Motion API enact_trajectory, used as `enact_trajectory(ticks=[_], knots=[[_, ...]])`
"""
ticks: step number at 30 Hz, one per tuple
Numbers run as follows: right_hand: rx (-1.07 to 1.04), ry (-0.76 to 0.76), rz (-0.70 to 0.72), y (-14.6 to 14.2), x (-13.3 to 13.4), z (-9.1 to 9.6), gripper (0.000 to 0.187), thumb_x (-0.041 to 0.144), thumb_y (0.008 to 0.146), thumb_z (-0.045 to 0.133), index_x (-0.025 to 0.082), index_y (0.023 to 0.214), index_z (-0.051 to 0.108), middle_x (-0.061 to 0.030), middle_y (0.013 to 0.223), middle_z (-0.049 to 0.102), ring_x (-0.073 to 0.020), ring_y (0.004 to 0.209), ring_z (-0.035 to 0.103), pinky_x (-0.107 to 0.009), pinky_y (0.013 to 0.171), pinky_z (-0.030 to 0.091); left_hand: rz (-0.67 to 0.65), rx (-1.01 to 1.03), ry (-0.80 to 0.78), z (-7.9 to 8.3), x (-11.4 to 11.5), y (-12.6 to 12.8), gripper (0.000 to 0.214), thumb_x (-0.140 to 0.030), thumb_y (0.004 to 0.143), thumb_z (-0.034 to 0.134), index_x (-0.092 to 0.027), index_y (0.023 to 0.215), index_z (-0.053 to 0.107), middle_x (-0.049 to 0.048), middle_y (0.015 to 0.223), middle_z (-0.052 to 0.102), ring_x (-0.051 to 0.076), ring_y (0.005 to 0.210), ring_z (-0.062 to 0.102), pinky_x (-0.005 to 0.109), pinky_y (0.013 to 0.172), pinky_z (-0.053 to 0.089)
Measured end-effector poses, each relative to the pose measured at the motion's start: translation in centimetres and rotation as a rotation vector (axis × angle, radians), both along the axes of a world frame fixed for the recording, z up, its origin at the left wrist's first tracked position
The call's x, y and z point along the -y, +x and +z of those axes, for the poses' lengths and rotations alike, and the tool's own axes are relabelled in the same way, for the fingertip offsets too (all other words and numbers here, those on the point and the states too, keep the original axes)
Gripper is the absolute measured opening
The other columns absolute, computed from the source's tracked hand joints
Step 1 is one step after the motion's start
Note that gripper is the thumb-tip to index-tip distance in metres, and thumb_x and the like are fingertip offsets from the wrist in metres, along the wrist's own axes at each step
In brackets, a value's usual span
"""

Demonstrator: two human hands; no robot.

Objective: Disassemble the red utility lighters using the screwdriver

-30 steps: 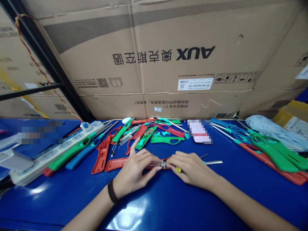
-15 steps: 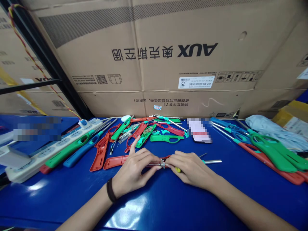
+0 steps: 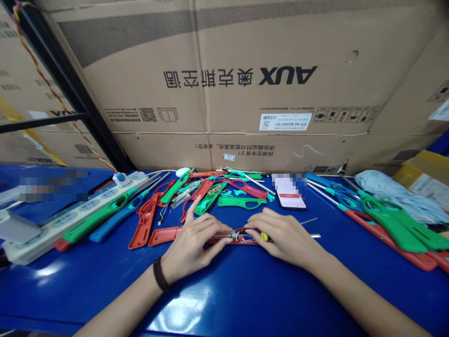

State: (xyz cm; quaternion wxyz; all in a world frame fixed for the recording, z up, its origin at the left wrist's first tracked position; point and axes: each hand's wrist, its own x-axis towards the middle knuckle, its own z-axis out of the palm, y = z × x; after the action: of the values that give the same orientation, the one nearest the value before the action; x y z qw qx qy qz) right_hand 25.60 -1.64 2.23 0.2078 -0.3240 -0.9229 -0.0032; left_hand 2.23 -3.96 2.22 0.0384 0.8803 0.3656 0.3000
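Observation:
An opened red lighter shell lies in front of me, with a clear tube-like fuel tank and thin white wires inside it. My left hand pinches the tank's end between thumb and fingers, its index finger raised. My right hand is closed around a thin tool with a yellow end, probably a screwdriver; its metal shaft points off to the right. The right fingertips also touch the lighter's inner parts beside the wires. Under that hand, the lighter's metal barrel sticks out.
Loose red and green shell halves and small parts lie behind my hands. A phone is at the back. Whole lighters lie beside a power strip at left, and more green lighters at right. A large carton stands behind.
My right hand has shifted slightly right and up along the lighter, exposing more of the white wires and the red shell. My left hand keeps its pinch on the tank.

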Motion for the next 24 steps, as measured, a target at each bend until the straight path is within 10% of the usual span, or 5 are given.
enact_trajectory(ticks=[24], knots=[[0.071,-0.19,-0.033,0.2,0.1,0.0,0.032,0.039,0.086,0.057,0.019,0.111,0.061,-0.0052,0.098,0.067,-0.0198,0.091,0.06,-0.031,0.071,0.049,0.007,-0.004,-0.123,-1.1,-0.6,0.3,0.014,-0.032,0.087,0.056,-0.025,0.096,0.064,-0.0009,0.089,0.069,0.016,0.087,0.06,0.052,0.108,0.014]])
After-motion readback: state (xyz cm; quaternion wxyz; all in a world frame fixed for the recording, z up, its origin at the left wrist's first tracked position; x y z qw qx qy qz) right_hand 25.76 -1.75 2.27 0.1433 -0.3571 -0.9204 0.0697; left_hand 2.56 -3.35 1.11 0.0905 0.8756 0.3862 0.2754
